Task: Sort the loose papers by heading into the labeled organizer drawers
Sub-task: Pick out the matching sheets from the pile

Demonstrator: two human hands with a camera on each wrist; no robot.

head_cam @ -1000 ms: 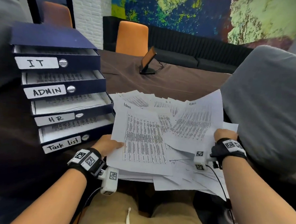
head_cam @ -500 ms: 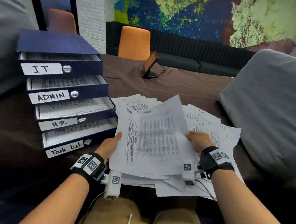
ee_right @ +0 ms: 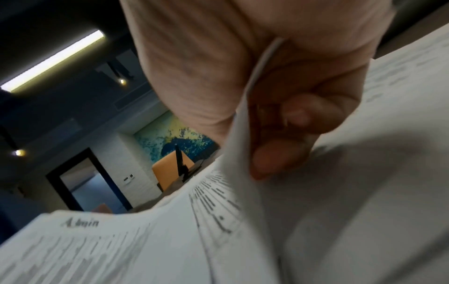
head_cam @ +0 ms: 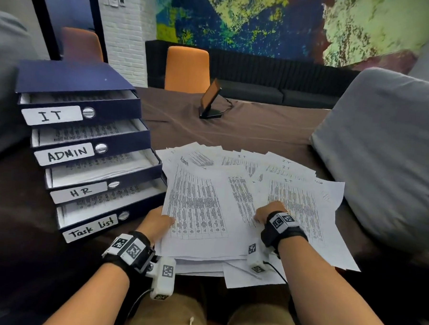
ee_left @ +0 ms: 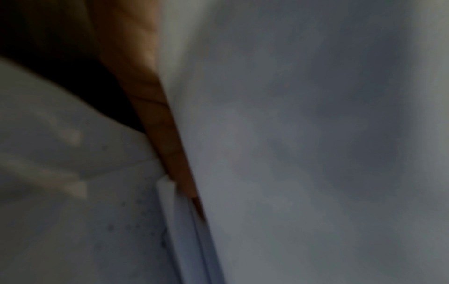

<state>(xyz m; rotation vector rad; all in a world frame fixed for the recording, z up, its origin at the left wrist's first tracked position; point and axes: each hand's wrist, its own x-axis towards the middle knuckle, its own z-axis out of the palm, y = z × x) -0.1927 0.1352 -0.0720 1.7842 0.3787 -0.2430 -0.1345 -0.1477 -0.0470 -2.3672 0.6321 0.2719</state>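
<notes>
A dark blue organizer (head_cam: 127,108) stands at the left with its drawers pulled out, labelled IT (head_cam: 52,115), ADMIN (head_cam: 64,154), HR (head_cam: 80,192) and Task list (head_cam: 90,229); each holds printed sheets. A spread pile of loose papers (head_cam: 303,206) lies in front of me. My left hand (head_cam: 157,221) grips the left edge of a small stack topped by a sheet headed Admin (head_cam: 196,206). My right hand (head_cam: 268,211) pinches that top sheet's right edge between thumb and fingers (ee_right: 291,115). The left wrist view is blurred, showing one finger (ee_left: 150,96) against paper.
The brown cloth-covered table (head_cam: 235,131) carries a small tablet on a stand (head_cam: 210,102) further back. A big grey cushion (head_cam: 388,151) is close on the right and another grey one (head_cam: 4,76) on the left. Orange chairs (head_cam: 187,69) and a black sofa stand behind.
My right hand carried a lifted sheet from the right side leftwards and laid it onto the stack in my left hand. The left hand stayed at the stack's edge.
</notes>
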